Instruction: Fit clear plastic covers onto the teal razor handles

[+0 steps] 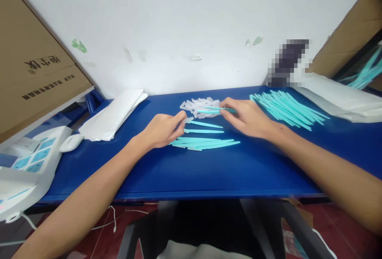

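Note:
My left hand (165,129) is closed in a pinch on a small translucent cap (189,119). In the fingers of my right hand (246,117) are a couple of slim turquoise sticks (209,111), shaped like eyebrow razors, pointing left. Behind both hands lies a loose heap of translucent caps (195,104). Between the hands and nearer to me, several turquoise sticks (205,143) lie side by side on the blue table (191,175), some partly behind my left fingers. A larger pile of turquoise sticks (289,108) is spread just beyond my right hand.
White plastic bags (112,115) lie at the left, and more bags (337,96) at the right. A white power strip (38,159) and a small white case (71,143) are at the left edge. Cardboard boxes (38,52) flank the table; a white wall stands behind.

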